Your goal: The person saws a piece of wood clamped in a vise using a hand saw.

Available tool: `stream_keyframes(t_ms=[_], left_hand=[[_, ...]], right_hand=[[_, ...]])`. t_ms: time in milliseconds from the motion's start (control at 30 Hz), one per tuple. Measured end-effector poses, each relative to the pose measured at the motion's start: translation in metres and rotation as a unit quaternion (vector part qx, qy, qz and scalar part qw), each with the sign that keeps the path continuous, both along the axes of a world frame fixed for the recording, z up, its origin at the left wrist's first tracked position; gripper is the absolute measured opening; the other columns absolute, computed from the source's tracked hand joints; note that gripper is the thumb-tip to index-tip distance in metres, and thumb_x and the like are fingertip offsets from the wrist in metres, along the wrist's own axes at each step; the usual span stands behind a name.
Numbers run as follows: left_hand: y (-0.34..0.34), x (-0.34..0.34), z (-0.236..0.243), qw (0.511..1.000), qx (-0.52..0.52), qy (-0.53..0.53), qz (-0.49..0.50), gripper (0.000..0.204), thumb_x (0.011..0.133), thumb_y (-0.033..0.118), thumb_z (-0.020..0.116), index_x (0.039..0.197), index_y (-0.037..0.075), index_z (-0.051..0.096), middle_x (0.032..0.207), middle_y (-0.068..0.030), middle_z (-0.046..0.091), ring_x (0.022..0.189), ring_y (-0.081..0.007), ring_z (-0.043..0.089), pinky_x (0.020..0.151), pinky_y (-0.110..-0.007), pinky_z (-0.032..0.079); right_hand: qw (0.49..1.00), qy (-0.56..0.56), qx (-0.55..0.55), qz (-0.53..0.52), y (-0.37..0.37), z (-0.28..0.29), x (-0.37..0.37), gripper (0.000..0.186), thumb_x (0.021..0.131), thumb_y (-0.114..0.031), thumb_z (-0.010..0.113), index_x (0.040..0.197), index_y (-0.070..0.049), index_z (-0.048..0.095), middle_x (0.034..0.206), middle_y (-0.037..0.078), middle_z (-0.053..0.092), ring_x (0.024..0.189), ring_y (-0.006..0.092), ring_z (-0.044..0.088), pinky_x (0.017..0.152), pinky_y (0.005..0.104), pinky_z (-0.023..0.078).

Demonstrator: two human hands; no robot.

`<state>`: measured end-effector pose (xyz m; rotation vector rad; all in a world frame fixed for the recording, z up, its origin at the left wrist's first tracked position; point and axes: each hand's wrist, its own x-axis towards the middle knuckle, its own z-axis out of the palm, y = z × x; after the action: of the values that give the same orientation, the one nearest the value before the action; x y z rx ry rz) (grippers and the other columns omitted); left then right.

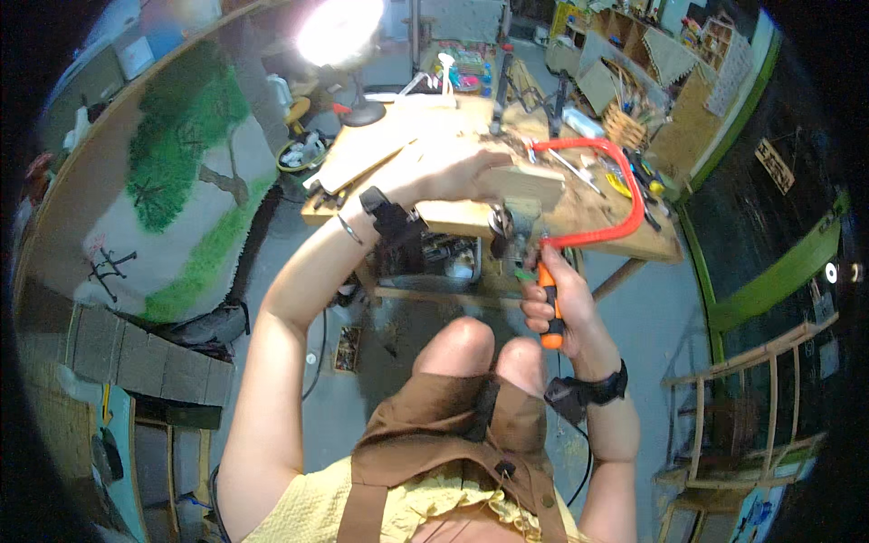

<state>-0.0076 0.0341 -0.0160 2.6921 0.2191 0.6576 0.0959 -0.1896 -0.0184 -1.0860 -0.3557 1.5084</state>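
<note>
My right hand (pixel 563 294) is wrapped round the orange and black handle of a coping saw (pixel 639 195). The saw's deep red frame bows out to the right over the table. A pale block of wood (pixel 534 185) stands at the table's front edge, by a metal vise (pixel 522 222). My left hand (pixel 475 172) grips the block's left end, its fingers partly lost in glare. The saw's blade is too thin to make out, so I cannot tell whether it touches the wood.
The wooden table (pixel 625 240) carries several tools at its right side. A glaring lamp (pixel 362 113) stands at the far left. Wicker basket (pixel 625 122) lies beyond. Under the table are a bin (pixel 466 262) and a small box (pixel 348 348). A wooden rack (pixel 747 407) stands right.
</note>
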Motion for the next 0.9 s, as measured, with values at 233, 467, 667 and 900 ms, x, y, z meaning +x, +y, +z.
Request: stream_keyframes(t_ms=[233, 467, 667, 900], left_hand=[[-0.003, -0.012, 0.001, 0.998, -0.009, 0.010, 0.065, 0.048, 0.074, 0.021, 0.067, 0.115, 0.000, 0.051, 0.087, -0.0108, 0.060, 0.075, -0.0160, 0.052, 0.067, -0.029, 0.044], [-0.016, -0.010, 0.008, 0.995, -0.025, 0.046, 0.079, 0.046, 0.077, 0.025, 0.064, 0.115, 0.001, 0.051, 0.074, -0.0104, 0.057, 0.065, -0.0179, 0.050, 0.058, -0.028, 0.042], [-0.010, -0.012, 0.003, 0.999, -0.038, -0.007, 0.030, 0.048, 0.076, 0.026, 0.066, 0.112, 0.000, 0.050, 0.070, -0.0124, 0.055, 0.064, -0.0152, 0.048, 0.057, -0.030, 0.041], [-0.007, -0.004, -0.007, 0.997, -0.043, -0.061, 0.019, 0.050, 0.074, 0.024, 0.067, 0.115, 0.000, 0.050, 0.070, -0.0149, 0.056, 0.059, -0.0177, 0.048, 0.054, -0.030, 0.040]], right_hand=[[1.000, 0.018, -0.010, 0.002, 0.028, 0.008, 0.003, 0.029, 0.089, -0.041, 0.045, 0.086, -0.012, 0.045, 0.058, -0.004, 0.037, 0.041, 0.0036, 0.033, 0.035, 0.0186, 0.027], [1.000, -0.006, -0.020, 0.020, 0.021, 0.003, 0.008, 0.029, 0.089, -0.042, 0.044, 0.090, -0.013, 0.044, 0.059, -0.003, 0.038, 0.041, 0.0030, 0.033, 0.034, 0.0171, 0.028], [0.999, 0.008, -0.025, 0.041, 0.000, 0.003, 0.001, 0.030, 0.088, -0.044, 0.044, 0.088, -0.014, 0.041, 0.055, -0.002, 0.038, 0.039, 0.0051, 0.034, 0.033, 0.0191, 0.028], [0.999, 0.003, -0.050, -0.008, 0.024, 0.011, 0.006, 0.030, 0.088, -0.042, 0.044, 0.091, -0.012, 0.042, 0.056, -0.003, 0.038, 0.039, 0.0038, 0.033, 0.034, 0.0190, 0.028]])
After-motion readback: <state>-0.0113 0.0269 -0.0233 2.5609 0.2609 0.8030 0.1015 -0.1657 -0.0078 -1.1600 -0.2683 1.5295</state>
